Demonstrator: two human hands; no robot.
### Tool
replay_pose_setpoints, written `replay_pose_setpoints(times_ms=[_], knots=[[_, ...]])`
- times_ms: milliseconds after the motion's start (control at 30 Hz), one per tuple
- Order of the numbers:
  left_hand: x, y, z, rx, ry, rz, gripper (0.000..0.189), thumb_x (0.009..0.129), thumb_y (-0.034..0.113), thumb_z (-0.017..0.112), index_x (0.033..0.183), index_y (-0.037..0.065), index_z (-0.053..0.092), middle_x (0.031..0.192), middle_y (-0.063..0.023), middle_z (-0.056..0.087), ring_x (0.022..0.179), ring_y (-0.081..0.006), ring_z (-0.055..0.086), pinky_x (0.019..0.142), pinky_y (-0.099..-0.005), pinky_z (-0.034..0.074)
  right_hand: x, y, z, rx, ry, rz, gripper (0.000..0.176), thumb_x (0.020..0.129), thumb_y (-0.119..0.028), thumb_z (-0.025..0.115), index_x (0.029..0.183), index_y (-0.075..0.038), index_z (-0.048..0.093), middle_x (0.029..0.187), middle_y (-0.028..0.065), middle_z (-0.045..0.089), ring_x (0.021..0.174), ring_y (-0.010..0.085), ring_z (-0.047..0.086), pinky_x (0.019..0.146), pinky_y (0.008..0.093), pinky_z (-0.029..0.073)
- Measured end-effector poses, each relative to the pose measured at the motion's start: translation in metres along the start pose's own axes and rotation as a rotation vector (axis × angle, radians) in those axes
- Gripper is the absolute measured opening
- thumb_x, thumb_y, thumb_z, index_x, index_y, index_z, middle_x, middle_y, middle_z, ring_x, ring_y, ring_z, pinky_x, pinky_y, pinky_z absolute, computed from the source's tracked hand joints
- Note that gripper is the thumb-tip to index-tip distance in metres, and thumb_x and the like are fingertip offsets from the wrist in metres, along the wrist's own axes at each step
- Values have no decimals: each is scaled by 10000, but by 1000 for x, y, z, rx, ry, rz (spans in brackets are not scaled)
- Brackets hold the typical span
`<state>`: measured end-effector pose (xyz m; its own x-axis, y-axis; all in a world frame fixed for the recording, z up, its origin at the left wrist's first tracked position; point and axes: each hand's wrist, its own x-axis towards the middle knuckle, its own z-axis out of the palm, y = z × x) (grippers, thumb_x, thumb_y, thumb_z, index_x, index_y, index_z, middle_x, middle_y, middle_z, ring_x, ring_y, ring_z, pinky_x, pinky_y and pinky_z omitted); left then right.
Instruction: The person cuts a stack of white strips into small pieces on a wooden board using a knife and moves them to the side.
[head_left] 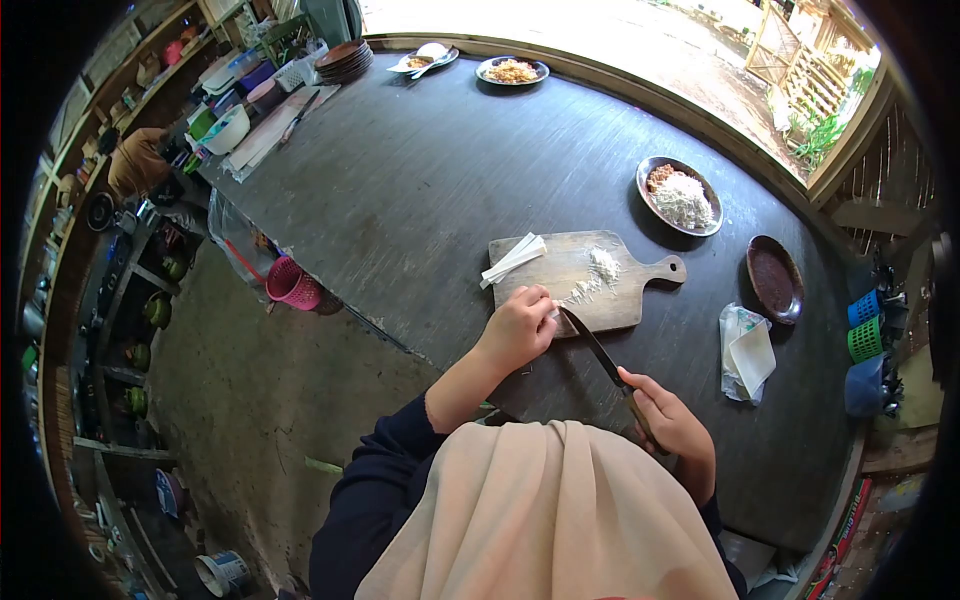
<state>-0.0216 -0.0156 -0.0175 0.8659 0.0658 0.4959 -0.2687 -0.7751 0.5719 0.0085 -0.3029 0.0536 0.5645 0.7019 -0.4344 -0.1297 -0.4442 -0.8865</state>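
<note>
Brown wood makes up the cutting board, which lies flat on the dark table. At the near edge of the board, the left hand has its fingers curled, pinching a small white piece. That piece pokes out just past the fingertips, right beside the tip of the knife. The right hand has its fingers closed around the knife's handle, off the near side of the board. White sticks lie on the board's far left corner, past the left fingers and apart from them. Tiny white bits sit in a pile nearer the board's handle, with more scattered down toward the left fingertips. Beyond the board is a plate with a white heap.
</note>
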Motion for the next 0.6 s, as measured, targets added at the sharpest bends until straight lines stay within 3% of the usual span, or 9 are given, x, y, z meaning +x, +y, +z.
replay_pose_setpoints(times_ms=[167,433,600], knots=[[0,-1,0,-29,24,4,150,788,33,609,910,-33,668,983,-148,625,915,-324,599,813,-401,514,3,2,6,13,22,5,408,1056,-149,411,1460,-118,458,654,-24,473,514,64,475,482,243,436],[-1,1,-2,-86,57,-37,132,791,30,629,908,-17,670,956,-138,645,888,-315,636,796,-385,526,16,20,16,-39,81,-181,399,1048,-136,441,1444,-107,483,680,-29,491,555,58,483,538,237,443],[2,2,-7,-90,43,-70,144,787,71,677,905,-10,669,954,-128,636,904,-305,645,806,-377,534,12,7,14,119,88,-36,395,1049,-129,437,1440,-109,490,688,-30,487,571,52,471,540,233,432]])
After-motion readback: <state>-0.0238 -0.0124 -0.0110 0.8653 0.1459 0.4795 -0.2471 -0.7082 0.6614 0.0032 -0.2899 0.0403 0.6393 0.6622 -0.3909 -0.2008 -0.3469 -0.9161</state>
